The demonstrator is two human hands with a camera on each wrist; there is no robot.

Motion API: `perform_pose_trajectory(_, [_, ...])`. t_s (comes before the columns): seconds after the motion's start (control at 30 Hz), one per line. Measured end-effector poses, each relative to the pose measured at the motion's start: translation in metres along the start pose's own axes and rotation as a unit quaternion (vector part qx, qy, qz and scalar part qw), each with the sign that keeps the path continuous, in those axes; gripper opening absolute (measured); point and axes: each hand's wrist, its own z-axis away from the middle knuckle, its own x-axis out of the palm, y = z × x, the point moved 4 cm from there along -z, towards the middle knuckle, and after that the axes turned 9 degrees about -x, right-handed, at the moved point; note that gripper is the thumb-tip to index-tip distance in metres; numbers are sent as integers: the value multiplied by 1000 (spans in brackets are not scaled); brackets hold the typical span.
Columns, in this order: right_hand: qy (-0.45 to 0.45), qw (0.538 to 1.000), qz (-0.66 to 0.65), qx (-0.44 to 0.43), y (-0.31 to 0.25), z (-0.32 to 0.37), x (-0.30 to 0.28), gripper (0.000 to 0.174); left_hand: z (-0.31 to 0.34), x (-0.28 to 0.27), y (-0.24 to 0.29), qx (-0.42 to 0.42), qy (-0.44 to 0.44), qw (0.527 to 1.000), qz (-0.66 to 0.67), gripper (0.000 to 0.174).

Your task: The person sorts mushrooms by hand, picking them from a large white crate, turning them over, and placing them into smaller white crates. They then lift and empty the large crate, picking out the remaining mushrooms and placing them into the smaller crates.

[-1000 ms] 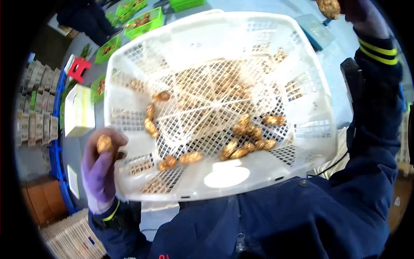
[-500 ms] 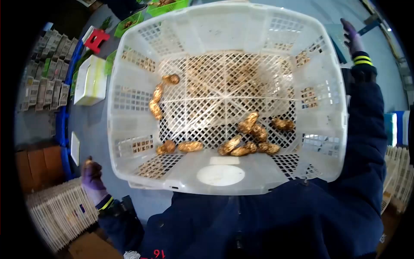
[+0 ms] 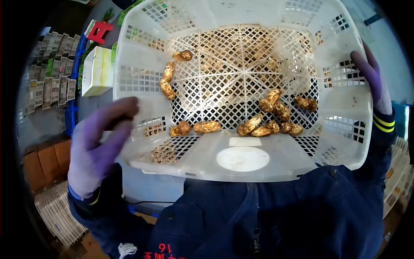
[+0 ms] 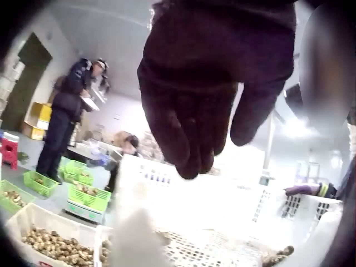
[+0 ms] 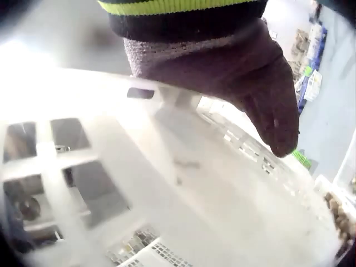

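A white plastic basket (image 3: pixel 267 170) with lattice sides and base lies in front of the person's torso. Several brown, mottled mushroom-like pieces (image 3: pixel 207 126) lie inside, mostly along its near side and left side. Beside the left wall, my gloved left hand (image 3: pixel 97 146) has thumb and fingers apart, with nothing seen between them. In the left wrist view this hand (image 4: pixel 211 83) hangs with fingers extended above the basket. My right hand (image 3: pixel 375 80) is at the right rim, its fingers fairly straight. The right wrist view shows that hand (image 5: pixel 239 78) lying along the rim.
A white box (image 3: pixel 98 71) and a red stool (image 3: pixel 100 32) stand left of the basket. Stacked white trays (image 3: pixel 62 216) are at lower left. The left wrist view shows green baskets (image 4: pixel 89 197), a crate of brown pieces (image 4: pixel 58 247) and a standing person (image 4: pixel 64 111).
My left hand has come from the lower left up beside the basket; the brown piece it held is no longer seen. My right hand has moved in to the right rim. The basket sits higher in view.
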Motion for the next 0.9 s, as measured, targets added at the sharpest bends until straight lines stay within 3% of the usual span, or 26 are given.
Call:
perform_pose_trajectory(0.07, [20, 999, -33, -31, -2, 4, 3, 47, -26, 30, 23, 28, -116, 987, -107, 32])
perform_pose_trajectory(0.13, [36, 997, -55, -30, -5, 7, -1, 40, -46, 57, 25, -1, -203, 956, -210, 33])
perform_pose_trajectory(0.17, [62, 997, -39, -24, -14, 6, 7, 47, -55, 74, 19, -72, -234, 934, -262, 36])
perform_pose_trajectory(0.2, [87, 996, -24, -17, -24, 6, 14, 56, -63, 88, 1, 3, -274, 916, -293, 37])
perform_pose_trajectory(0.23, [86, 996, -8, -18, -20, 2, 8, 57, -64, 102, -21, -8, -274, 909, -314, 38])
perform_pose_trajectory(0.27, [84, 996, 8, -18, -19, -3, 3, 57, -72, 114, -38, -51, -328, 862, -383, 41])
perform_pose_trajectory(0.3, [98, 994, 14, -55, -29, -3, 4, 54, -73, 124, -49, -57, -327, 848, -414, 44])
perform_pose_trajectory(0.4, [129, 983, 7, -128, -55, -4, 20, 49, -69, 137, -58, -120, -308, 864, -380, 40])
perform_pose_trajectory(0.43, [131, 982, -11, -135, -51, -9, 18, 49, -70, 139, -47, -216, -334, 857, -327, 37])
perform_pose_trajectory(0.53, [89, 986, -77, -120, -47, -20, 5, 49, -70, 139, -52, -177, -374, 858, -303, 38])
perform_pose_trajectory(0.57, [68, 986, -102, -110, -43, -13, 3, 49, -68, 141, -35, -176, -381, 836, -353, 38])
perform_pose_trajectory(0.67, [60, 988, -93, -111, -42, -16, -1, 53, -65, 143, -48, -112, -415, 847, -314, 38])
perform_pose_trajectory(0.7, [83, 986, -80, -119, -42, -17, 4, 54, -66, 146, -52, -125, -428, 840, -309, 37])
perform_pose_trajectory(0.8, [89, 988, -59, -112, -37, -13, 4, 57, -65, 142, -48, -164, -395, 877, -219, 33])
perform_pose_trajectory(0.83, [91, 985, -69, -128, -30, -16, 4, 57, -65, 141, -47, -192, -429, 845, -254, 43])
perform_pose_trajectory(0.9, [90, 983, -86, -132, -35, -13, 6, 56, -71, 131, -39, -207, -424, 880, 46, 51])
